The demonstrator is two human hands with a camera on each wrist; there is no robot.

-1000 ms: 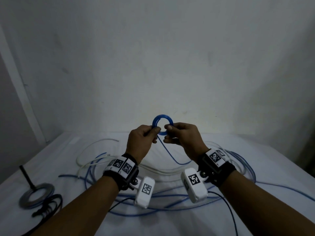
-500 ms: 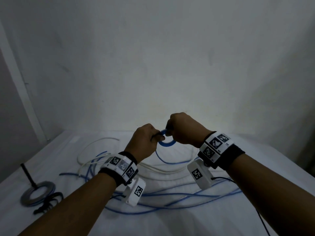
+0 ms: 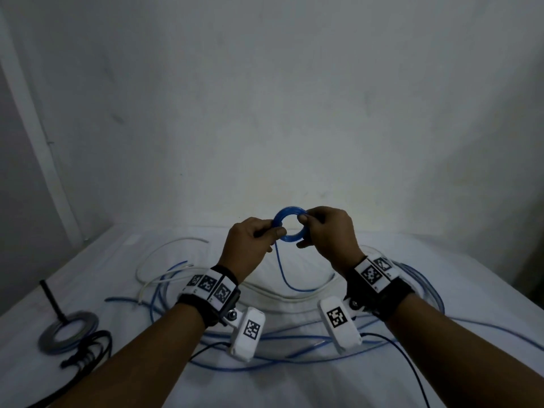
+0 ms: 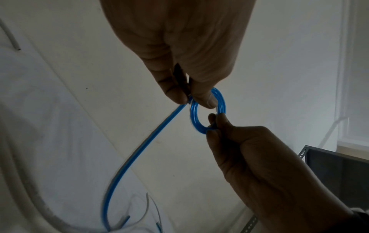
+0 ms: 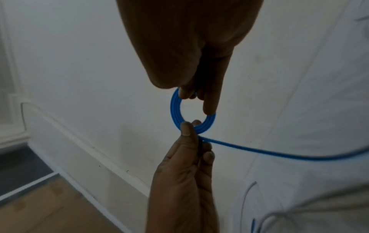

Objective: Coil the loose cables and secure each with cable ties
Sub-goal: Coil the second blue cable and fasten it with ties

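A small blue cable coil stands upright in the air above the table, held between both hands. My left hand pinches its left rim with thumb and forefinger. A thin dark strip shows between those fingers; I cannot tell what it is. My right hand pinches the coil's right rim. The loose blue tail hangs from the left pinch down to the table.
Loose blue cable and white cable loop over the white table under my arms. At the left lie a flat grey roll with a black stick and a black cable bundle. A wall stands close behind.
Half a second ago my right hand arched over the coil, which lay tilted and lower. Now the coil is upright and higher again, with the right hand back on its right rim.
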